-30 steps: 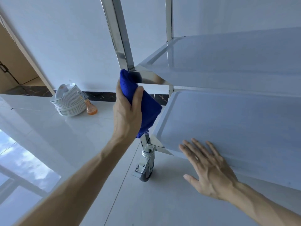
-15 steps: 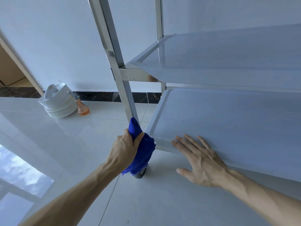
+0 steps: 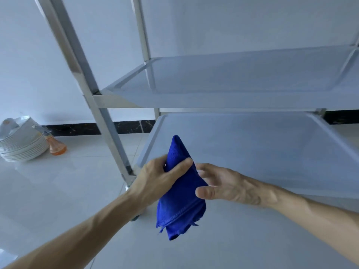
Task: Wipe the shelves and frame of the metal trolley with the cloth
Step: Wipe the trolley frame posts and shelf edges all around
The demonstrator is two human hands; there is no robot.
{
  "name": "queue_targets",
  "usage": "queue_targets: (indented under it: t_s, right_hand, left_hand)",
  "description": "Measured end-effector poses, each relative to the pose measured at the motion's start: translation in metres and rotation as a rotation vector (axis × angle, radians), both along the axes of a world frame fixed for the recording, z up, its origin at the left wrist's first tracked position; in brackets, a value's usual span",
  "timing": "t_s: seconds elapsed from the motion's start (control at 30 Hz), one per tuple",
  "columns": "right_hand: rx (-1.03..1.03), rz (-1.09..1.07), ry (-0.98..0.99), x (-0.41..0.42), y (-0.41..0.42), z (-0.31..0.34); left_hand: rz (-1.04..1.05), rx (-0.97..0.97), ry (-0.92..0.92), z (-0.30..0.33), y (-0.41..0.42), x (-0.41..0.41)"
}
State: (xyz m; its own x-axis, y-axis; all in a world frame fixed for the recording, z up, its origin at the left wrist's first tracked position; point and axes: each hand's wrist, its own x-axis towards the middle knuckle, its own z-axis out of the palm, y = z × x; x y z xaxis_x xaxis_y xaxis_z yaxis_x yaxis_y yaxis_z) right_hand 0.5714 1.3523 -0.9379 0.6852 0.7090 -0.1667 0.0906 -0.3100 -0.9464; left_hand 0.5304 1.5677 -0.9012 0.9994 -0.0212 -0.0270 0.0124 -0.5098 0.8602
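Observation:
The metal trolley stands in front of me, with a middle shelf (image 3: 223,82), a lower shelf (image 3: 252,148) and a slanted front-left post (image 3: 97,105). My left hand (image 3: 161,179) grips a folded blue cloth (image 3: 180,202) just off the lower shelf's front-left corner, away from the post. My right hand (image 3: 223,185) is lifted off the shelf and touches the cloth's right side, thumb in front, fingers behind it. The trolley's caster is mostly hidden behind my left wrist.
A stack of white plates (image 3: 21,144) sits on the glossy tiled floor at the left, by the white wall. An orange spray bottle (image 3: 54,144) stands next to the plates. A dark skirting strip (image 3: 77,129) runs along the wall.
My left hand slid the cloth down the front post from the middle shelf's corner to the bottom, then pulled it off the frame. My right hand left the lower shelf and came to the cloth.

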Motion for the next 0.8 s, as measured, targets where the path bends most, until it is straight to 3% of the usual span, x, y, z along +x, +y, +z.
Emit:
queue_targets:
  t_s: [0.17,0.27,0.43,0.6,0.7,0.8]
  right_hand:
    - [0.173,-0.319,0.148,-0.015,-0.052,0.007]
    - [0.300,-0.493,0.216,-0.025,-0.090,0.014]
    - [0.393,-0.809,0.206,-0.055,-0.160,0.026]
    - [0.427,-1.115,0.169,-0.096,-0.234,0.031]
    - [0.448,-1.260,0.139,-0.121,-0.268,0.031]
    - [0.442,-1.396,0.107,-0.137,-0.292,0.030]
  left_hand:
    - [-0.044,0.013,-0.109,0.012,-0.065,0.023]
    - [-0.125,-0.038,-0.075,0.012,-0.103,0.039]
    - [-0.270,-0.114,-0.066,0.014,-0.181,0.049]
    - [-0.398,-0.376,-0.023,0.035,-0.260,0.041]
    - [-0.453,-0.628,0.092,0.059,-0.306,0.034]
    - [-0.382,-0.907,0.247,0.079,-0.344,0.031]
